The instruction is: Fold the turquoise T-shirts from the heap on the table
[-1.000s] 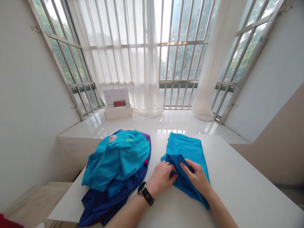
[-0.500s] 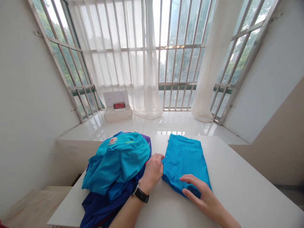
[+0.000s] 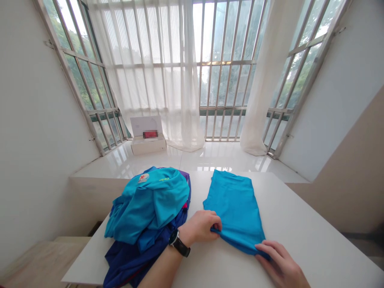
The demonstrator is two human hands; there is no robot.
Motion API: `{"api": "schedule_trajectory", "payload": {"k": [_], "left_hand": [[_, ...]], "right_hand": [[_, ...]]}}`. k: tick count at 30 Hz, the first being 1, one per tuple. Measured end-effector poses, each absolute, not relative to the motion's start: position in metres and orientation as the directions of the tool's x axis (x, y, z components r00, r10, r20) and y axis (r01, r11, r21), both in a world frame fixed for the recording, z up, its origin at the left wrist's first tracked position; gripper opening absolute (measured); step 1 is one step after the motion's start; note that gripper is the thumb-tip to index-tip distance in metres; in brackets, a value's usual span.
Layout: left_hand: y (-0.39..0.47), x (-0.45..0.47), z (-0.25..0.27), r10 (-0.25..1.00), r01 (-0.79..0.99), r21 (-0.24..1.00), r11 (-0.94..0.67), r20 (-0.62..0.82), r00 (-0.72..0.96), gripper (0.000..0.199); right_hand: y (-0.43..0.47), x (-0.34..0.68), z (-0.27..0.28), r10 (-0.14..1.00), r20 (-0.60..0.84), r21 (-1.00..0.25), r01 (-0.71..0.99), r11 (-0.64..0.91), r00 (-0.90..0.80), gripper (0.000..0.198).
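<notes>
Where the folded blue garment (image 3: 234,208) lies: right of centre in the frame, flat on the white tabletop (image 3: 303,224).
My left hand (image 3: 204,228): pinching its near edge, toward the left.
My right hand (image 3: 280,260): gripping its near right corner.
Clothes pile (image 3: 150,208): lower left of the frame.

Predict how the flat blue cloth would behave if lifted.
The blue cloth likely droops: its near edge curves between the left hand and right hand. It seems light, lying thin on the table, and, spread flat, unlikely to roll.
</notes>
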State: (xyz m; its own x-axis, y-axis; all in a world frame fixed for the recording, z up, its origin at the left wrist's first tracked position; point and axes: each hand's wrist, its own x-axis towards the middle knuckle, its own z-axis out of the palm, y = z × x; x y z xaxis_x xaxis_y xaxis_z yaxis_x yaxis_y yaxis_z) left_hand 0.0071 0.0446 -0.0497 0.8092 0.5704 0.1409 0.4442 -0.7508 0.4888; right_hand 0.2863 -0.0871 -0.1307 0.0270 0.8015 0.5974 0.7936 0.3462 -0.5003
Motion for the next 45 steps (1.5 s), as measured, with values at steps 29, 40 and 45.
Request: {"api": "schedule_trajectory", "payload": {"k": [29,40,45], "left_hand": [[0.046,0.063,-0.052,0.488,0.350,0.485,-0.802,0.192,0.852,0.019],[0.040,0.064,-0.046,0.529,0.331,0.567,-0.754,0.226,0.818,0.018],[0.037,0.064,-0.041,0.533,0.269,0.638,-0.722,0.265,0.804,0.014]], "right_hand": [[-0.082,0.263,-0.101,0.777,0.629,-0.446,0.813,0.375,-0.013,0.017],[-0.071,0.269,-0.118,0.711,0.685,-0.127,0.937,0.327,-0.155,0.017],[-0.068,0.263,-0.107,0.798,0.587,-0.163,0.947,0.278,-0.134,0.022]]}}
